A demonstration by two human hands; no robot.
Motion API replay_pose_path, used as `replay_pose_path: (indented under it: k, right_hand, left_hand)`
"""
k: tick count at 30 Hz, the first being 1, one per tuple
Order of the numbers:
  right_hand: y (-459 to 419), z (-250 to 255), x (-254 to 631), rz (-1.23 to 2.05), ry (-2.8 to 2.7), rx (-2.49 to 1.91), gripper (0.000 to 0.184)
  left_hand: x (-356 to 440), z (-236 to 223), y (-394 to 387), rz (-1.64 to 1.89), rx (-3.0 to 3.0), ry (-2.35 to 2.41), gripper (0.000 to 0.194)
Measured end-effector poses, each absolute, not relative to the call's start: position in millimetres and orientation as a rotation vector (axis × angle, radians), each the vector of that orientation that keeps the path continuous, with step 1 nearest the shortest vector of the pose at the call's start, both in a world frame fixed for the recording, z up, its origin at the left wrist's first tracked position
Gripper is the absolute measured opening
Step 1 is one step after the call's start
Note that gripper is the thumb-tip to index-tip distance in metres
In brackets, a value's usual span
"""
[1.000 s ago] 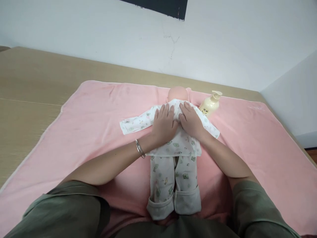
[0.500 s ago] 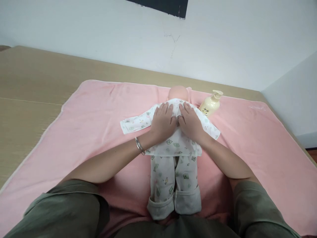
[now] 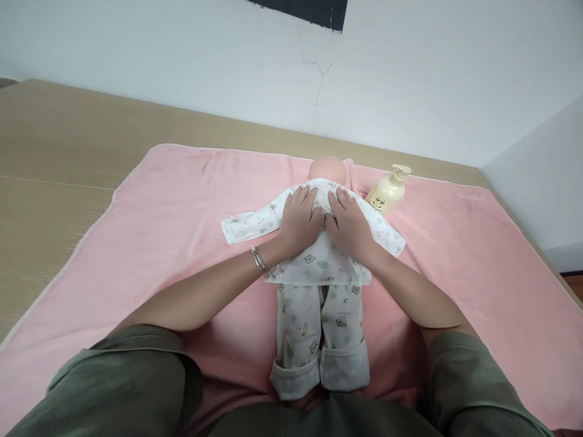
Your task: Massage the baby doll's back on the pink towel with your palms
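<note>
left hand (image 3: pixel 299 223) lies flat on the doll's (image 3: pixel 327 169) printed white top (image 3: pixel 325 264), barely shifted from a second ago; right hand (image 3: pixel 350 227) likewise, fingers loosely apart, both gripping nothing. pump bottle (image 3: pixel 387 189) stays put. wooden table (image 3: pixel 54 127) leftmost, pink blanket (image 3: pixel 182 200) under the doll, pale wall (image 3: pixel 159 54) behind.

Left hand (image 3: pixel 299 223) and right hand (image 3: pixel 351 227) side by side, palms down, flat on upper part of printed white shirt (image 3: pixel 319 266), worn by doll (image 3: pixel 326 175). Both point roughly toward 12 o'clock. Around hands: doll's smooth head (image 3: pixel 327 165) at 12; sleeves (image 3: pixel 249 226) at 9 and just past 3; printed trousers (image 3: pixel 298 321), cuffs (image 3: pixel 345 367) turned up, at 6; cream pump bottle (image 3: pixel 386 192) at 2; silver bangle (image 3: pixel 259 261) on left wrist at 8. Pink blanket (image 3: pixel 182 206) beneath doll and bottle. Wooden table (image 3: pixel 100 121) shows at 10; white wall (image 3: pixel 182 54) with dark panel (image 3: pixel 314 12) at 12.
</note>
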State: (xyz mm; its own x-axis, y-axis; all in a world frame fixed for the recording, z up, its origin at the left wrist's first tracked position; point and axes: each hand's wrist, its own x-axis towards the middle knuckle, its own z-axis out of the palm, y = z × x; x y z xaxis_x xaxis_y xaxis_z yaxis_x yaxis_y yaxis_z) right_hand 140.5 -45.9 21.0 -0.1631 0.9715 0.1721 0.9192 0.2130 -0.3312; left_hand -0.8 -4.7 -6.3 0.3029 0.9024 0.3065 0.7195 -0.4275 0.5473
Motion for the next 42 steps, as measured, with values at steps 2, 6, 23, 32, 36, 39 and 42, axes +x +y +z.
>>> replay_pose_path:
  k: [2,6,23,32,36,39,42]
  right_hand:
    - [-37,20,146,0.223,-2.125,-1.761,0.058]
    - [-30,18,149,0.201,-2.107,-1.768,0.058]
    - [-58,22,135,0.074,-2.211,-1.773,0.058]
    - [-37,25,146,0.225,-2.196,-1.792,0.058]
    - [-27,25,150,0.230,-2.150,-1.850,0.059]
    - [-42,26,142,0.165,-2.171,-1.827,0.057]
    - [-60,27,134,0.118,-2.202,-1.805,0.056]
  left_hand:
    - [0,-6,-8,0.843,2.269,1.460,0.055]
    - [1,-3,-9,0.837,2.262,1.460,0.053]
    - [-2,7,-3,0.634,2.389,1.377,0.059]
    - [3,2,-29,0.730,2.420,1.452,0.055]
    - [3,1,-34,0.729,2.431,1.416,0.054]
    - [-1,4,-18,0.665,2.401,1.397,0.056]
    - [-3,8,-2,0.614,2.382,1.412,0.057]
